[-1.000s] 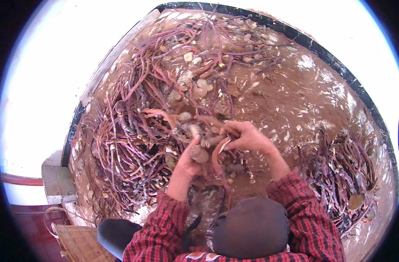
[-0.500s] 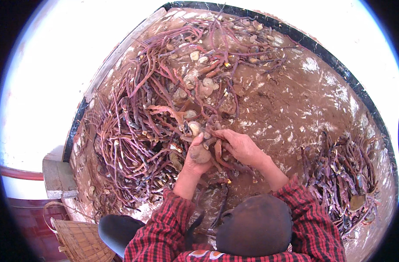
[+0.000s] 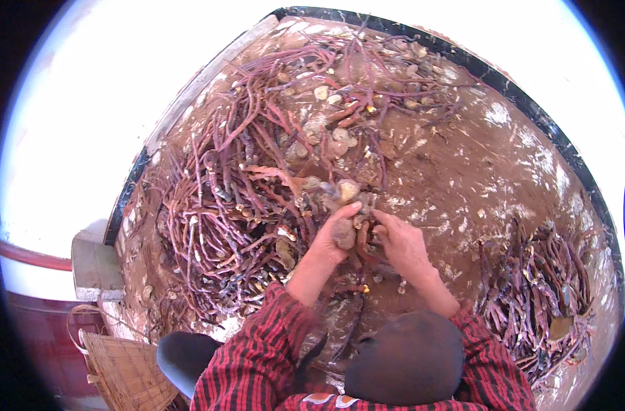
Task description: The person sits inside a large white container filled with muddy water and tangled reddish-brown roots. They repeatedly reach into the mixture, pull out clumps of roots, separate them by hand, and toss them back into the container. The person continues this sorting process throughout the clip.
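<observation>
A knobbly brown root clump, with rounded lumps and a pale cut-looking face on top, is held between my two hands. My left hand is closed round its left side, thumb laid along the top. At the clump's right side my right hand has its fingers curled in, pinching the clump or a root on it; the fingertips are partly hidden. Reddish roots hang below the clump between my wrists. Just left of my left hand lies a big heap of long purple-red roots.
A smaller pile of purple roots lies to the right. Scattered roots and pale lumps lie at the far side of the soil-covered floor. A dark edging borders it. A woven basket and a stone block stand at the left.
Both hands and the root clump have shifted right in the picture, while the whole scene has also slid slightly right. The clump has turned a little, its pale face now on top.
</observation>
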A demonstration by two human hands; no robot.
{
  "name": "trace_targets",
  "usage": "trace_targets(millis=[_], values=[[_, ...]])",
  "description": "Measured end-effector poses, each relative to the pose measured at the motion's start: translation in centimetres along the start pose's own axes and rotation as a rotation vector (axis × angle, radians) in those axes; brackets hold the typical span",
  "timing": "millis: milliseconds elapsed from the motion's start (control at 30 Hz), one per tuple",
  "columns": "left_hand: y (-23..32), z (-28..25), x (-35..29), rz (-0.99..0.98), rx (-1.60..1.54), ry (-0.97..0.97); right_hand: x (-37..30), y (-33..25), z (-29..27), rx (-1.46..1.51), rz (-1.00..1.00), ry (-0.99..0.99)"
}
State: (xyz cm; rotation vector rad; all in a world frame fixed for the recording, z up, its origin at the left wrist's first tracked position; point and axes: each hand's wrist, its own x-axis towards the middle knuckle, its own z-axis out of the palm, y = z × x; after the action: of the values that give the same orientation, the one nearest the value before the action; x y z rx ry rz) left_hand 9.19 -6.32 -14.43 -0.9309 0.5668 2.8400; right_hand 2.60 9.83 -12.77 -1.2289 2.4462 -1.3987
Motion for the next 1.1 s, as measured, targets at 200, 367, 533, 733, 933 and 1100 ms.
trace_targets(millis=[200,367,533,733,933,1100], values=[[3.6,3.5,-1.8,0.058,0.269,-0.126,0.2,0.3,-1.0,0.18,0.329,0.084],[14.7,10.9,-8.4,0.34,0.331,-0.198,-0.7,1.6,-2.8,0.323,0.387,0.111],[32.8,9.1,-24.9,0.83,1.06,0.159,-1.9,1.4,-1.6,0.334,0.449,0.071],[39.7,4.6,-52.9,1.461,1.268,0.812,-1.8,3.6,-1.4,0.277,0.464,0.066],[26.9,-0.6,-70.7,1.484,1.166,1.497,-1.3,3.7,-1.0,0.162,0.517,0.046],[20.1,-11.0,-81.7,1.447,0.975,1.75,-1.8,4.2,-0.3,0.015,0.346,0.101]])
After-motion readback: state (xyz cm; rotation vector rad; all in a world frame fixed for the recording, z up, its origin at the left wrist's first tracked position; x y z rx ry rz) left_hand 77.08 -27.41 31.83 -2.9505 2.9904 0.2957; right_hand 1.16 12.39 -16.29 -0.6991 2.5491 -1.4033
